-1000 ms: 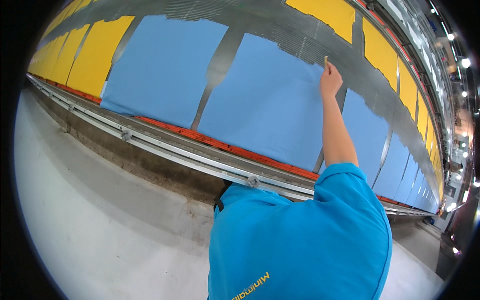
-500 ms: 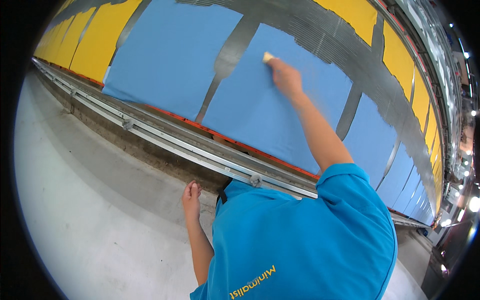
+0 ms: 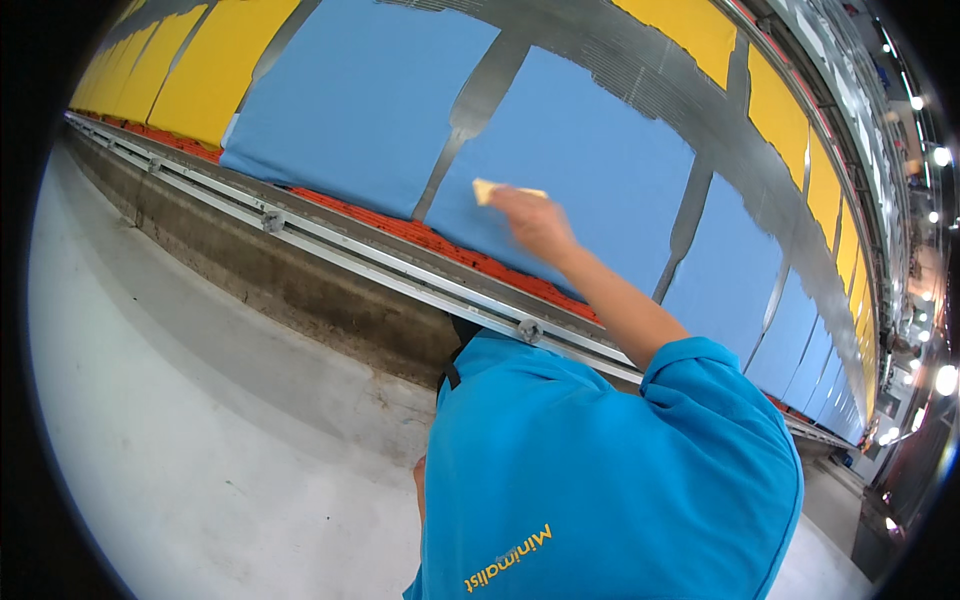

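Observation:
My right hand (image 3: 535, 222) is closed around a flat pale-yellow piece (image 3: 484, 192), perhaps a pad or scraper; its exact kind is not clear. Motion blurs the fingers a little. Both are over the lower left part of a blue fabric panel (image 3: 590, 150), close to its near edge; I cannot tell whether the piece touches the cloth. Another blue panel (image 3: 360, 90) lies to the left, across a narrow grey strip (image 3: 480, 100). Of my left arm, only a sliver of skin (image 3: 419, 480) shows beside my blue shirt, and that hand is hidden.
Yellow panels (image 3: 215, 70) continue at far left, with more (image 3: 690, 35) along the far side. A metal rail (image 3: 350, 255) with round knobs (image 3: 529, 330) runs along the near edge, beside a red-orange strip (image 3: 400, 228). Pale floor (image 3: 200, 400) lies below left.
My right hand has swept toward me and slightly left across the blue panel, still holding the pale-yellow piece. My left hand has dropped out of sight beside my shirt.

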Demonstrator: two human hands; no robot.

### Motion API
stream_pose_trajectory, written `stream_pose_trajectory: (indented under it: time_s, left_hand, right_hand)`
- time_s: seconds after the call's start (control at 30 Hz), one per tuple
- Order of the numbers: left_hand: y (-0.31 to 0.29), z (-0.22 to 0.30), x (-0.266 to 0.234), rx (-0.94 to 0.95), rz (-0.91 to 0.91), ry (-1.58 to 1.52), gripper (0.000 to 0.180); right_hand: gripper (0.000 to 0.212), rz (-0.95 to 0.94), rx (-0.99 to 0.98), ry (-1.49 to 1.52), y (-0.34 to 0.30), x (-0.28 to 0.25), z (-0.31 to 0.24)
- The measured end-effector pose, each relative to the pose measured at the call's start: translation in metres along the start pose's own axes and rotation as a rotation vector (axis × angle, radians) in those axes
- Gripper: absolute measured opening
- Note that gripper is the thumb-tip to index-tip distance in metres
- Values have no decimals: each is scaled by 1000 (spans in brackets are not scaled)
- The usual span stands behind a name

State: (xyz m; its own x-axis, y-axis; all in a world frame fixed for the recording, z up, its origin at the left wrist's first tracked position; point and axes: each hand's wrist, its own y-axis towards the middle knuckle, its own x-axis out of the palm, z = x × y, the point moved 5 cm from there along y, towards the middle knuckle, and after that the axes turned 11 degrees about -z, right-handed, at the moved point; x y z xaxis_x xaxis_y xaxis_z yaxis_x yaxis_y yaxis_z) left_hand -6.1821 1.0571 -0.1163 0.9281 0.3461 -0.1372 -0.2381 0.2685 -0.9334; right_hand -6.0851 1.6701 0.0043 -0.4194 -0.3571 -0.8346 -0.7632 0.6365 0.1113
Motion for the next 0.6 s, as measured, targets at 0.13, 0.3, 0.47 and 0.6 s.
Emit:
stream_pose_trajectory:
  time_s: [0.13, 0.3, 0.47, 0.6]
  left_hand:
    - [-5, -2, -22, 41, 31, 15, 45]
    - [11, 47, -62, 145, 63, -41, 48]
    - [17, 121, -103, 129, 63, -229, 52]
    - [33, 163, -159, 237, 149, -459, 50]
  right_hand:
    - [32, 86, 260, -167, -22, -14, 23]
    - [22, 79, 131, 213, -38, 14, -38]
    - [12, 277, 232, 90, -2, 8, -57]
    - [11, 12, 204, -26, -42, 31, -68]
